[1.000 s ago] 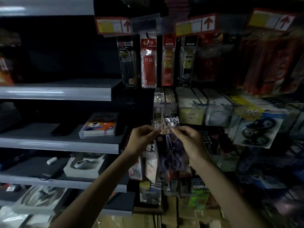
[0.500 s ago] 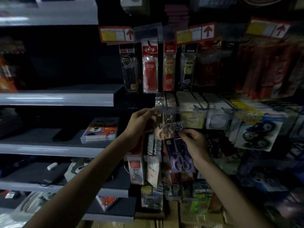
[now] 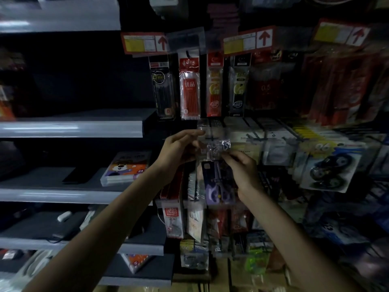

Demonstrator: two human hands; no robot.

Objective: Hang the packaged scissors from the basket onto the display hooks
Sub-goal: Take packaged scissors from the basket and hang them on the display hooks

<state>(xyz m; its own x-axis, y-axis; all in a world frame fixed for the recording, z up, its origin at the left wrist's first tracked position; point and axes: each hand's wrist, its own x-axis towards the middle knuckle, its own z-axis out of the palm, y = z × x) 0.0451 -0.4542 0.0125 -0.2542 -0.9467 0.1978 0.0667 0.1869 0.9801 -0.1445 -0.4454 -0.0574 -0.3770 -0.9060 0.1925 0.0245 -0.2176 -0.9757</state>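
Packaged scissors [image 3: 219,184], purple handles, hang upright before the display hooks, clear header raised to the hook row. Left hand [image 3: 179,150] pinches the header's left edge; right hand [image 3: 242,167] pinches its right side. Whether the hole sits on a hook: too blurred to tell. Judged: hanging under way, release left. Basket not in view, remaining stock unknown. Upper hooks carry pen packs [image 3: 189,87].

Your 2 forearms [image 3: 117,218] bare as far as they show, long and slim, your left hand [image 3: 179,148] and right hand [image 3: 242,171] bare too, dimly lit
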